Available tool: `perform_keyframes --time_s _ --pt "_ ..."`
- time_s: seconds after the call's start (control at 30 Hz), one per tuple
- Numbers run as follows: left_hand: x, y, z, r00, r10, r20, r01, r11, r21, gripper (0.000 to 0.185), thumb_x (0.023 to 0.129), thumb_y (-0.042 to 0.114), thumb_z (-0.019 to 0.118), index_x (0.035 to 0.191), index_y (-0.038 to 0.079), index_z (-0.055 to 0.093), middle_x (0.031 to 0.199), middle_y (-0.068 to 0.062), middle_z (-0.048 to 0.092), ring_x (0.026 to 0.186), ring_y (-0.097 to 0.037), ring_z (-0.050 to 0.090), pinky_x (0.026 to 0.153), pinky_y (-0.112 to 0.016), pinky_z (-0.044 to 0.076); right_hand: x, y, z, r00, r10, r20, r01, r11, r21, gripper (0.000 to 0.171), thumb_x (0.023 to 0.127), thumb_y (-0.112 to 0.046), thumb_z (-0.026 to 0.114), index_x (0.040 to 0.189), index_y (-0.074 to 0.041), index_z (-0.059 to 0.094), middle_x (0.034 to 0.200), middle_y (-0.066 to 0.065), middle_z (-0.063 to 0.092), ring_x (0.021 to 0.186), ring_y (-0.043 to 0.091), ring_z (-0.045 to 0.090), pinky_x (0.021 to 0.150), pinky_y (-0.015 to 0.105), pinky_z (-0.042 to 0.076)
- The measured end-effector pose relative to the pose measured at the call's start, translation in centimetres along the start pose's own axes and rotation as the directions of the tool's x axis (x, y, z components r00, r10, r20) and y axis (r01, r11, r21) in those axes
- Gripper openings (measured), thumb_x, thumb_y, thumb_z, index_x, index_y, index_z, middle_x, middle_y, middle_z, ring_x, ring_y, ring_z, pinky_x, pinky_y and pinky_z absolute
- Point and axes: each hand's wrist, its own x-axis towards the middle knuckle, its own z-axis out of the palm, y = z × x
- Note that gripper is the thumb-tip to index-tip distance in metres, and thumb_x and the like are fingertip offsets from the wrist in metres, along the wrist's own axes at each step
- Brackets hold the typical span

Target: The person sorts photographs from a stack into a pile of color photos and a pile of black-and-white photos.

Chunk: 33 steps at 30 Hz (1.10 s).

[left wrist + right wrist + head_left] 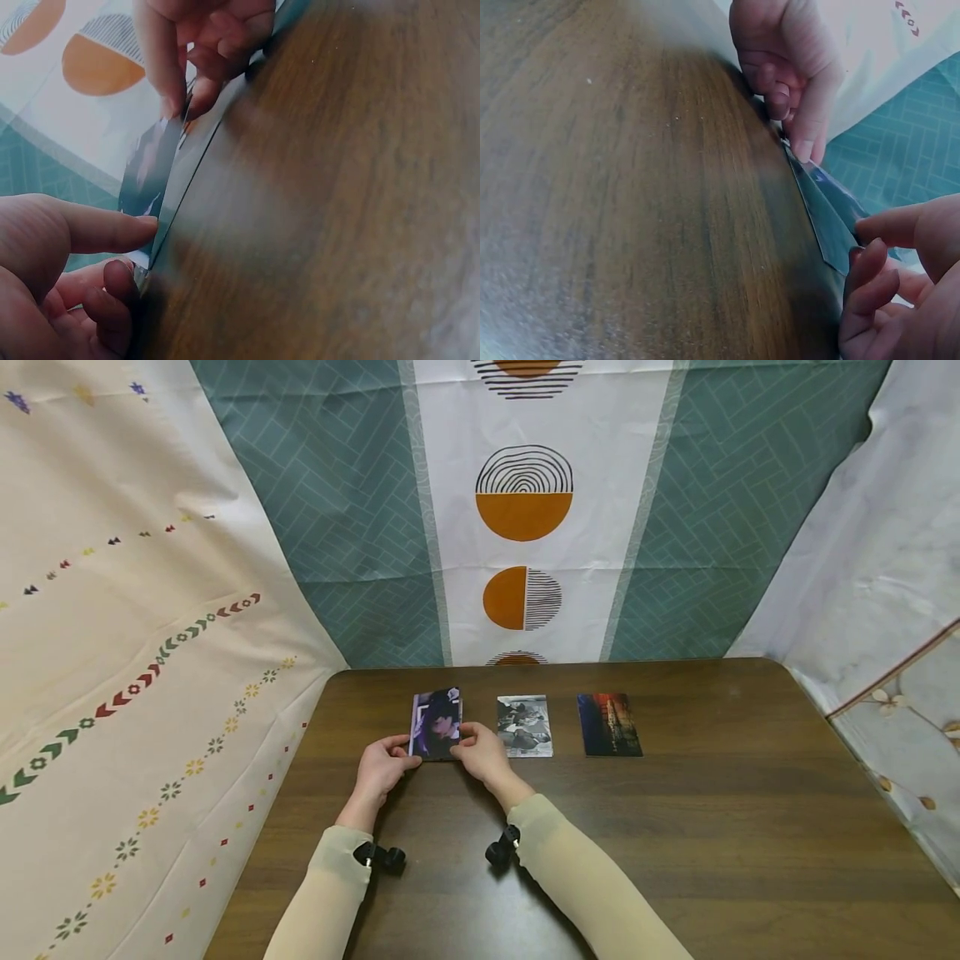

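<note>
A purple-and-black picture card (pixel 435 723), showing a dark-haired figure, is at the left of a row of three on the table. My left hand (pixel 382 770) pinches its lower left corner between thumb and fingers. At the lower right corner, my right hand (pixel 483 755) pinches it too. From the right wrist, the card (pixel 845 196) appears tilted, its near edge lifted, with another flat layer (pixel 821 229) right under it. The left wrist view shows both thumbs on the face of the card (pixel 146 172).
Right of the hands lie a black-and-white picture card (pixel 525 727) and a dark blue and orange one (pixel 610 725). The brown wooden table (pixel 712 827) ends at a patterned cloth (pixel 525 552) behind. Cream cloth (pixel 150 652) hangs at the left.
</note>
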Motion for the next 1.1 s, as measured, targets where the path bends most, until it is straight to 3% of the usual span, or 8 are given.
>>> perform_keyframes --time_s 0.17,0.37,0.6,0.87,1.1 --pt "0.0 0.3 0.2 1.000 0.009 -0.017 -0.009 1.000 -0.005 0.045 0.087 0.004 0.085 0.130 -0.002 0.073 0.084 -0.001 0.059 0.068 -0.011 0.051 0.058 -0.022 0.041 0.0 0.2 0.0 1.000 0.000 -0.011 -0.001 0.999 -0.049 0.049 0.092 -0.013 0.079 0.138 -0.003 0.068 0.103 0.010 0.074 0.097 0.025 0.068 0.091 0.045 0.054" --pt "-0.3 0.9 0.7 0.999 0.021 -0.040 -0.023 0.998 -0.053 0.042 0.089 0.007 0.085 0.130 -0.001 0.074 0.094 -0.005 0.062 0.080 -0.016 0.054 0.062 -0.022 0.043 -0.1 0.5 -0.6 0.999 -0.037 -0.022 0.035 0.996 -0.080 0.050 0.093 -0.013 0.077 0.140 -0.001 0.068 0.102 0.010 0.074 0.098 0.026 0.069 0.091 0.044 0.054" --pt "-0.7 1.6 2.0 0.999 0.046 -0.016 -0.048 0.995 -0.092 0.044 0.093 0.006 0.081 0.135 -0.001 0.071 0.099 -0.009 0.064 0.071 -0.013 0.057 0.063 -0.023 0.051 -0.1 1.0 -2.2 0.996 -0.078 -0.040 0.074 0.992 -0.102 0.050 0.093 -0.012 0.077 0.141 0.001 0.067 0.099 0.009 0.074 0.094 0.024 0.068 0.091 0.044 0.054" --pt "-1.3 2.6 4.5 0.997 0.070 -0.017 -0.071 0.992 -0.103 0.043 0.093 0.006 0.081 0.135 0.000 0.072 0.098 -0.010 0.064 0.067 -0.014 0.058 0.060 -0.023 0.050 -0.6 1.6 -4.8 0.994 -0.095 -0.063 0.089 0.992 -0.088 0.056 0.094 -0.013 0.075 0.147 -0.002 0.063 0.100 0.008 0.074 0.098 0.025 0.067 0.092 0.045 0.053" --pt "-1.7 3.8 6.9 0.994 0.111 0.005 -0.110 0.986 -0.124 0.043 0.091 0.005 0.082 0.133 -0.002 0.072 0.093 -0.009 0.064 0.063 -0.014 0.057 0.057 -0.023 0.049 -1.1 2.5 -7.6 0.990 -0.106 -0.093 0.091 0.985 -0.147 0.055 0.094 -0.017 0.074 0.147 -0.004 0.065 0.104 0.008 0.076 0.102 0.028 0.069 0.092 0.047 0.053"
